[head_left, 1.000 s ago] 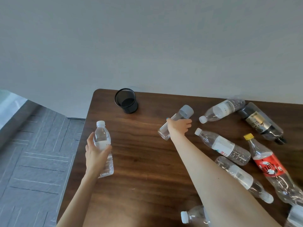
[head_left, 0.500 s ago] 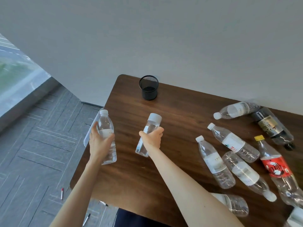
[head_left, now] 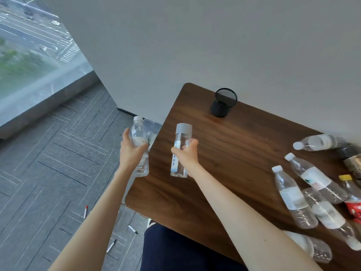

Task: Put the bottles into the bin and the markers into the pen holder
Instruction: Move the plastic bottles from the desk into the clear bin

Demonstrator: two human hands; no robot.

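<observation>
Above table (head_left: 234, 153), hands (head_left: 132, 151) grip upright bottles (head_left: 180, 149).

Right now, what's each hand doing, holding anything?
Left hand: closed around a white-capped bottle, out past the table edge.
Right hand: closed around a grey-capped bottle, above the table.

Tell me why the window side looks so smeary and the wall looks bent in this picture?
In the head view the window at upper left is smeared, probably by motion, and the street outside looks washed out; the wide lens bends the wall edge and tilts the table; the bottle in the right hand and the mesh pen holder look fairly sharp, with soft glare on the wood.
</observation>
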